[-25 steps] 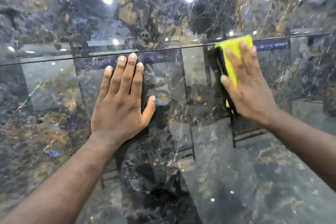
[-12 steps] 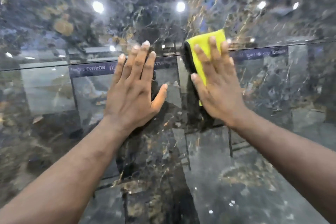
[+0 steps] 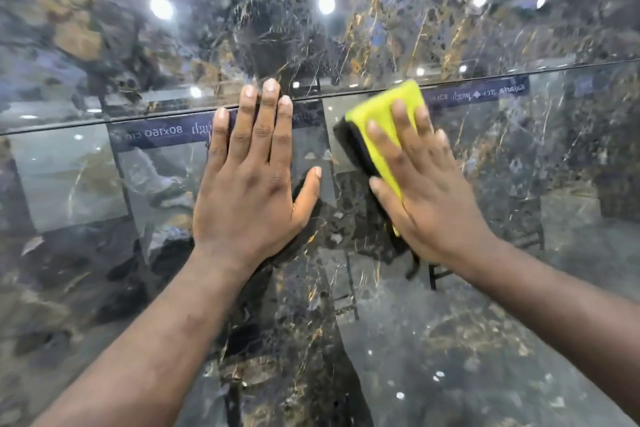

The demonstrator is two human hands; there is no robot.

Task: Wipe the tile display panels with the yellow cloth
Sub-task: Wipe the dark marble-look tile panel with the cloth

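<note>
The yellow cloth (image 3: pixel 377 104) has slid left to centre frame, nearing the left grip (image 3: pixel 249 184), which is spread flat on the tile panel (image 3: pixel 485 340). The cloth's long axis is upright, its top at the seam (image 3: pixel 104 120); the right grip (image 3: pixel 429 191) presses it, fingers straight.

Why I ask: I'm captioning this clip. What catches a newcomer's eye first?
The yellow cloth stands out right of centre, pressed flat to the glossy dark marbled tile panel by the right hand. Beside it, the left hand lies flat, fingertips reaching the seam between panels. Bright reflected lights dot the upper panel.
</note>
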